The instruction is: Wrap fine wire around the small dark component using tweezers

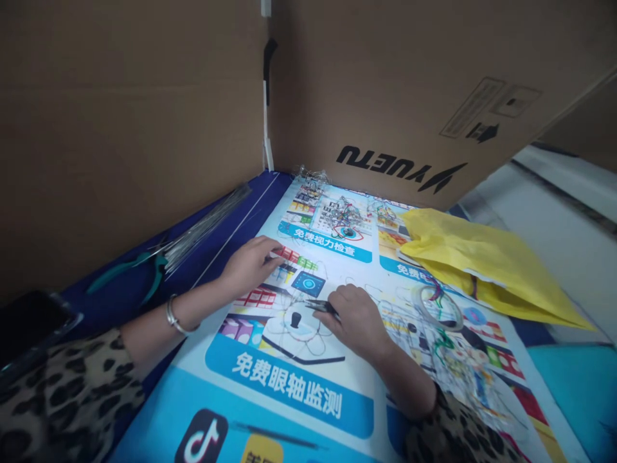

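My right hand (pixel 359 321) is wrapped round small dark-tipped pliers (pixel 315 305), their jaws pointing left over the printed sheet (pixel 289 276). My left hand (pixel 253 262) is at the left of the sheet, thumb and forefinger brought together; anything between them is too fine to make out. Just below the pliers, thin wire bent into loops like petals (pixel 313 344) lies on the sheet. More fine wire shapes (pixel 400 308) are spread to the right of my right hand. A roll of clear tape (pixel 438 307) lies among them.
Cardboard walls (pixel 409 96) close off the back and left. Straight wires (pixel 207 228) and teal-handled pliers (pixel 128 273) lie at left, a phone (pixel 36 328) nearer. Tangled coloured wire pieces (pixel 344 215) lie at the back, a yellow bag (pixel 482 263) at right.
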Motion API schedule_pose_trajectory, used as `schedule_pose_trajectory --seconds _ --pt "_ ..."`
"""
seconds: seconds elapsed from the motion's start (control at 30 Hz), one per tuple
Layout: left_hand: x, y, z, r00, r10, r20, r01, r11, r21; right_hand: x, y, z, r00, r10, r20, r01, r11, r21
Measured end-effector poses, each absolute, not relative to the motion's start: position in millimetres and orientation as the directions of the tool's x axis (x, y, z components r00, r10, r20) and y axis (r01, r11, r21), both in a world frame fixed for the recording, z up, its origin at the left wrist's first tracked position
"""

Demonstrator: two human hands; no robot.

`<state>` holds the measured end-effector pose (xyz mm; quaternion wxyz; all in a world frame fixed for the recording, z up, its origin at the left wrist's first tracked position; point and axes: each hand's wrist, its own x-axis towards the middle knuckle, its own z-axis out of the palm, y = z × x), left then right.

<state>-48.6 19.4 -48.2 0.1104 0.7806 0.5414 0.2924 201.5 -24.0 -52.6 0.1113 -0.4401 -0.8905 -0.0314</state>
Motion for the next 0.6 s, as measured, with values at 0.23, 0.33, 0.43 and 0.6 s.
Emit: schedule_pose_trajectory --seconds 0.23,0.33,0.43,0.6 --pt "-42.4 40.1 -42.9 0.337 0.934 0.115 0.868 -0.356 0.346 202.0 -22.3 -53.2 -0.587 0.779 0.221 0.789 0.612 -0.061" --pt "-42.2 39.1 -45.3 0.322 0.939 0.118 0.892 -0.343 0.295 202.1 -22.2 -53.6 -0.585 0.778 0.227 0.79 0.611 -0.057" --pt "-40.4 37.0 -47.6 0.349 0.927 0.136 0.903 -0.371 0.215 202.3 -22.7 -53.9 -0.582 0.782 0.225 0.793 0.606 -0.055" --pt "-37.8 35.0 -50.3 0.361 0.92 0.152 0.908 -0.384 0.166 202.3 -23.6 -53.5 -0.581 0.781 0.229 0.791 0.608 -0.069"
